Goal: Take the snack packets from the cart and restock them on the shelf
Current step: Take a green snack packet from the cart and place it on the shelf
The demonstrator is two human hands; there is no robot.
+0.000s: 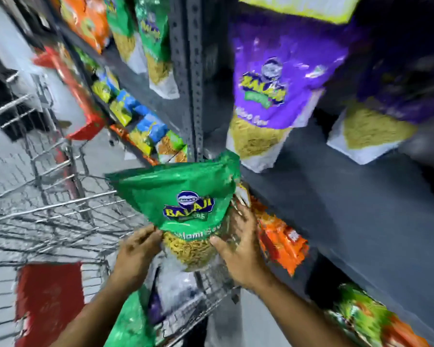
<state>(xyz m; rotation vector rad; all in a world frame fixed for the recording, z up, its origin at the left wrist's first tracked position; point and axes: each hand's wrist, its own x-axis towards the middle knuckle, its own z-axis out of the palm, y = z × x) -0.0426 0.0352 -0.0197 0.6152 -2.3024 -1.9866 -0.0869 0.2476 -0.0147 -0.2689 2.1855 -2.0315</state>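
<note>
Two hands on one green Balaji sev packet (186, 196), held above wire cart (60, 209) beside grey shelf (336, 196). Left hand (135, 254): fingers clamped on packet's lower left edge. Right hand (238, 249): fingers spread, gripping lower right side. More packets (133, 319) in cart below. Purple Balaji packets (273, 96) upright on shelf, upper right.

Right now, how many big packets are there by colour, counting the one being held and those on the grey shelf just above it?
purple packets standing on the shelf: 2
green packet, held between the left hand and the right hand: 1
Total: 3
</note>
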